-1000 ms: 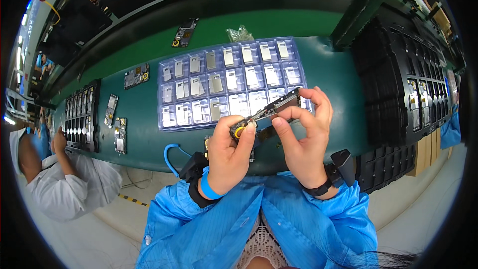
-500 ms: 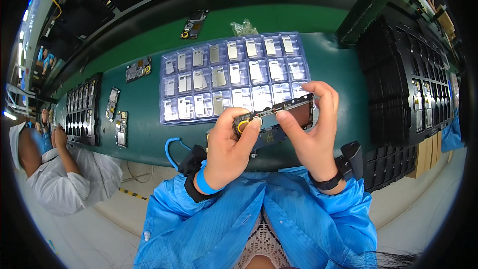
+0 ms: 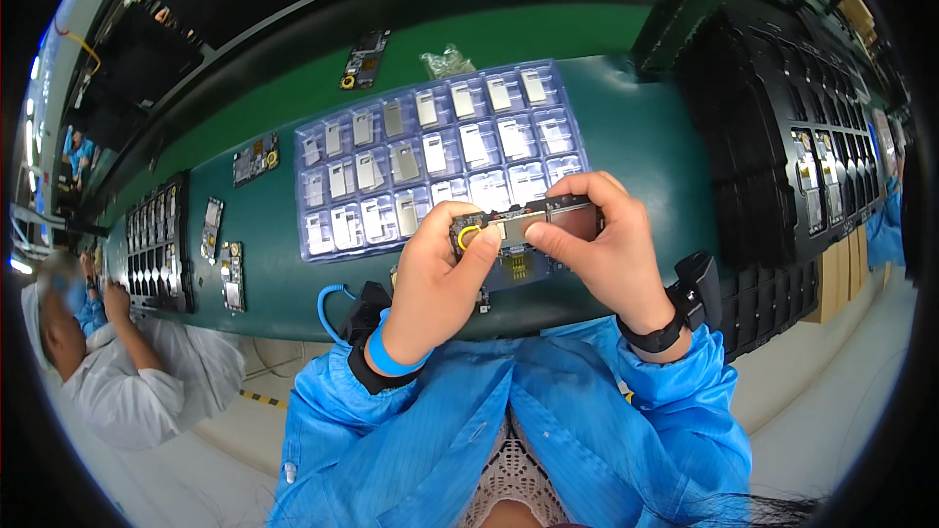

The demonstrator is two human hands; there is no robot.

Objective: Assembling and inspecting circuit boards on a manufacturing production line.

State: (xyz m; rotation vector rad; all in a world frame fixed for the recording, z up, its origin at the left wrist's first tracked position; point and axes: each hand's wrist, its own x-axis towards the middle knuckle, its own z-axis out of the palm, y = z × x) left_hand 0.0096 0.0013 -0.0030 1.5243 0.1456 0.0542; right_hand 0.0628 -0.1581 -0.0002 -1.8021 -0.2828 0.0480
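Between my two hands is a phone circuit board (image 3: 520,228) with a yellow ring at its left end, a silver metal plate in the middle and a dark reddish panel at the right. My left hand (image 3: 445,269) pinches the ringed end, thumb on top. Gripping the other end, my right hand (image 3: 602,240) presses its thumb on the silver plate. Below the held board a dark piece with gold contacts (image 3: 518,267) shows; whether it is attached cannot be made out. Just beyond lies a clear plastic tray (image 3: 333,256) with silver metal plates in its compartments.
Loose circuit boards (image 3: 256,158) lie left of the tray and behind it, near a crumpled clear bag (image 3: 448,61). Stacked black trays (image 3: 748,166) stand at right, beside a green post (image 3: 685,5). At left, another person (image 3: 147,362) sits by a black tray (image 3: 156,244).
The held board has turned from tilted to nearly level, and my right hand has come down and closed around its end. The view has shifted slightly.
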